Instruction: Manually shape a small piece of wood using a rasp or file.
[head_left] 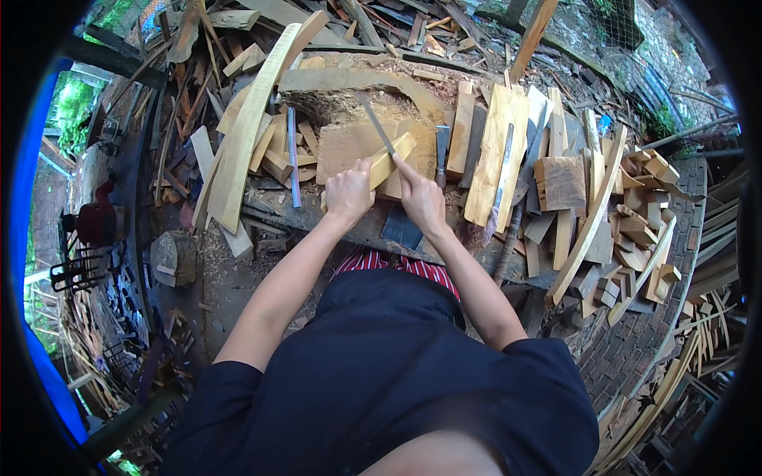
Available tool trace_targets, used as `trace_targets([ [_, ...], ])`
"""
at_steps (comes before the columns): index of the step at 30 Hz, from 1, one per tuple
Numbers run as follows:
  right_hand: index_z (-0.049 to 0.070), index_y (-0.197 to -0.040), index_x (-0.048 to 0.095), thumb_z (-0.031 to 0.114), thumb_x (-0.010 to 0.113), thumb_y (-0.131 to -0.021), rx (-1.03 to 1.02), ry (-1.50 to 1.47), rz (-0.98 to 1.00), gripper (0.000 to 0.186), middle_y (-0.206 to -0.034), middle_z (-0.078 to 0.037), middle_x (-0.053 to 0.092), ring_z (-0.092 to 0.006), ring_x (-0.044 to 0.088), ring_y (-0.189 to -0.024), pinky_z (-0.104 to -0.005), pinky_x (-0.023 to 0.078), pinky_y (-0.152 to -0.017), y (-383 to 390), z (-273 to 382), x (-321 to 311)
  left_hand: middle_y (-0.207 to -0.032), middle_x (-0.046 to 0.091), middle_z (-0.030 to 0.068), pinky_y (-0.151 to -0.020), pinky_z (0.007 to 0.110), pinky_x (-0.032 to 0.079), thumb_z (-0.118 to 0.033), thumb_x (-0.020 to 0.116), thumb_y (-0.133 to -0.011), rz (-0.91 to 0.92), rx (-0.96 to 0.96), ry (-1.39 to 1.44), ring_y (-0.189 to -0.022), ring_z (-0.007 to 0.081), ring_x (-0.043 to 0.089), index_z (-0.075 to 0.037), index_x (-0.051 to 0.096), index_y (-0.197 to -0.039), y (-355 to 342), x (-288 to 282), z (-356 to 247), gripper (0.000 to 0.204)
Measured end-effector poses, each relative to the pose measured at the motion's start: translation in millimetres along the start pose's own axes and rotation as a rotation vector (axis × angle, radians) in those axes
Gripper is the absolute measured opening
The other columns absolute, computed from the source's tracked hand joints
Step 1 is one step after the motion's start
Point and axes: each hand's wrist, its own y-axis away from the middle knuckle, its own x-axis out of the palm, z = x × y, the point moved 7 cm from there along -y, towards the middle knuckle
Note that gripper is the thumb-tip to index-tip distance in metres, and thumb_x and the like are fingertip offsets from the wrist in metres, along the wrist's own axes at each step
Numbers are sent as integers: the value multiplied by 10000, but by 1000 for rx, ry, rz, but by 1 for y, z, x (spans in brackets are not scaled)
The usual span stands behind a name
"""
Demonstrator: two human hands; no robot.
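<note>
My left hand [350, 193] is closed round the near end of a pale yellow wood block [394, 159]. Its fingers hide part of the block. My right hand [422, 198] grips a long, narrow grey metal tool [373, 113], whose blade slants up and left across the block; whether it is a knife or a file I cannot tell. Block and tool are over a big, rough-hewn wooden chopping block [337, 147] strewn with shavings. Just right of my right hand lies a flat metal tool like a chisel [441, 147].
Long curved planks [252, 131] lean at the left beside a thin blue-and-red strip [294, 163]. To the right stand a split board [494, 151], a saw-like blade [533, 147], a squared block [560, 184] and heaped offcuts [639, 230]. A stump [174, 258] sits at lower left.
</note>
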Motion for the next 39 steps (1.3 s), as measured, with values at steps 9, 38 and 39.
trace_targets([
  [9, 316, -1295, 607, 170, 537, -920, -16, 12, -24, 408, -796, -221, 668, -396, 673, -718, -499, 538, -671, -7, -9, 1, -1065, 686, 121, -746, 465, 564, -197, 786, -711, -37, 31, 6, -875, 346, 699, -105, 533, -1219, 1, -2, -2, 575],
  [38, 248, -1310, 595, 156, 509, -944, 2, -92, -56, 387, -851, -279, 632, -439, 646, -795, -508, 508, -706, 0, -5, -1, -1186, 641, 112, -747, 453, 567, -212, 799, -703, -33, 62, -33, -901, 334, 694, -112, 523, -1232, 4, 5, -5, 604],
  [39, 250, -1311, 594, 158, 506, -945, -15, -102, -77, 387, -857, -276, 634, -439, 645, -802, -510, 509, -712, -5, -9, -1, -1126, 650, 117, -720, 454, 565, -202, 800, -698, -118, 110, -25, -874, 334, 695, -94, 533, -1170, 6, 3, -7, 553],
])
